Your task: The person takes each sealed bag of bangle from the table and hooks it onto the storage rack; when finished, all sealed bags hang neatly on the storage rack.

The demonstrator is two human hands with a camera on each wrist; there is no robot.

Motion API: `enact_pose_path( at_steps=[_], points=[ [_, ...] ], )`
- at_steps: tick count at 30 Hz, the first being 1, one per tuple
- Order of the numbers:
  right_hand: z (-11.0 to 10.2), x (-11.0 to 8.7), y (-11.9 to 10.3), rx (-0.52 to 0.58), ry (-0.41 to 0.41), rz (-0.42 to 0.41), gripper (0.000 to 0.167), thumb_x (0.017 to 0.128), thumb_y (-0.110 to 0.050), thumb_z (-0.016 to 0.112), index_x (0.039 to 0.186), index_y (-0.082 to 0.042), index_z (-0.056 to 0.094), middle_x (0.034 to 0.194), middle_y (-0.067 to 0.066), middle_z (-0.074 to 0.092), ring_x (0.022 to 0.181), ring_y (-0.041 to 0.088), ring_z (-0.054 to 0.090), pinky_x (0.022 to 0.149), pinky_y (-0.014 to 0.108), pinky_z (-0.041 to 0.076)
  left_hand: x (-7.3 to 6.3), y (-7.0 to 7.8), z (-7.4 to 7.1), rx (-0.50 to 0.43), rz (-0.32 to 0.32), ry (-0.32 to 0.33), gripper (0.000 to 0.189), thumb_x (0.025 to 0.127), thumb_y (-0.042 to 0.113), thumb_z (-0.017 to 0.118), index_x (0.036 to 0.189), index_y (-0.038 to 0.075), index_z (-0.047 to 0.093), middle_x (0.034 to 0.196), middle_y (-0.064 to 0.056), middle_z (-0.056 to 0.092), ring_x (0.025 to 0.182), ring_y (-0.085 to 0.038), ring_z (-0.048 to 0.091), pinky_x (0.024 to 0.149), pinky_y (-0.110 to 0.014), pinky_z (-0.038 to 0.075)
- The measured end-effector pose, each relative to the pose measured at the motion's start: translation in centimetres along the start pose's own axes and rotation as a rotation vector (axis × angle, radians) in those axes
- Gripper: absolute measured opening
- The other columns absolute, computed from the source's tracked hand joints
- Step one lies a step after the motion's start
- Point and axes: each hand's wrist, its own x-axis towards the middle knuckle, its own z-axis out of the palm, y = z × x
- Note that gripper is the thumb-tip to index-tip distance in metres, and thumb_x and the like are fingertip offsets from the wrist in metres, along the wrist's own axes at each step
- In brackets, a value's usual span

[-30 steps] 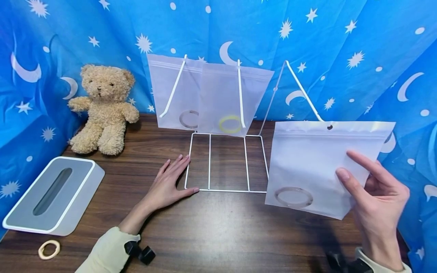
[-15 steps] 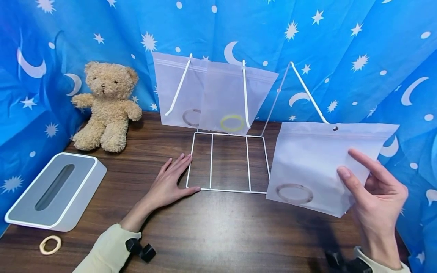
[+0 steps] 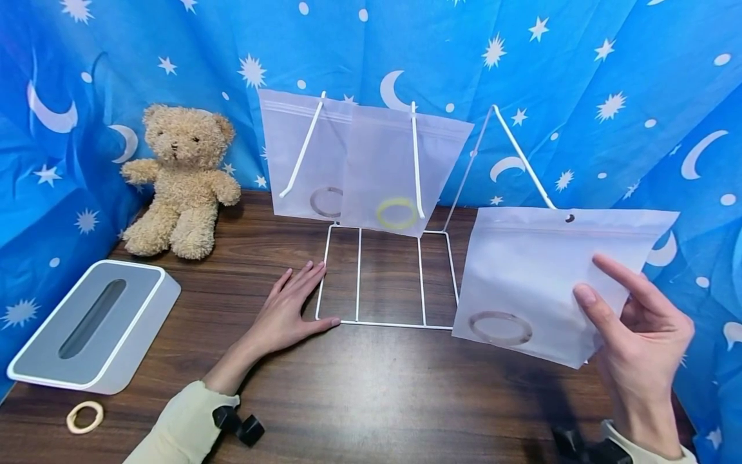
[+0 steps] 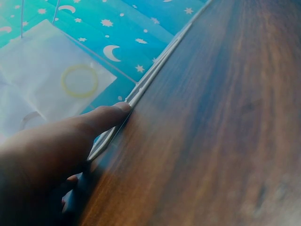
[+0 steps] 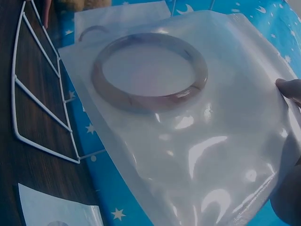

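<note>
My right hand (image 3: 643, 328) pinches a frosted zip bag (image 3: 533, 277) by its right side, thumb in front. Through the bag shows a brownish bangle (image 5: 141, 102). The bag's punched hole lies just below the tip of the right hook (image 3: 524, 166) of a white wire display rack (image 3: 422, 280). Two similar bags hang on the other hooks: a left bag (image 3: 295, 142) with a brownish ring and a middle bag (image 3: 377, 154) with a yellow ring. My left hand (image 3: 286, 306) rests flat on the table, fingertips at the rack base's left wire and thumb at its front wire (image 4: 101, 149).
A teddy bear (image 3: 180, 180) sits at the back left. Before it stands a grey-topped tissue box (image 3: 130, 335), with a beige ring (image 3: 74, 428) near it. Another bag (image 5: 56, 202) lies below the held one. A blue star-patterned cloth (image 3: 452, 38) hangs behind.
The head view has shifted slightly since a second ago. The middle hanging bag has swung a little. Both hands and the held bag stay almost still.
</note>
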Motion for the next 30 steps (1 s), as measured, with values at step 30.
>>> enact_pose_path(
  at_steps=[30],
  points=[
    [1.2,3.6,4.1,-0.036,0.019,0.068,0.047,0.08,0.022,0.065,0.126,0.015,0.057,0.124,0.027,0.06,0.102,0.03,0.067,0.074,0.029,0.058,-0.1,0.1,-0.1,0.006,0.0,0.008,0.098,0.081,0.068,0.065,0.152,0.007,0.036,0.156,-0.006,0.035,0.144,-0.025,0.025,0.116,-0.051,0.013]
  ],
)
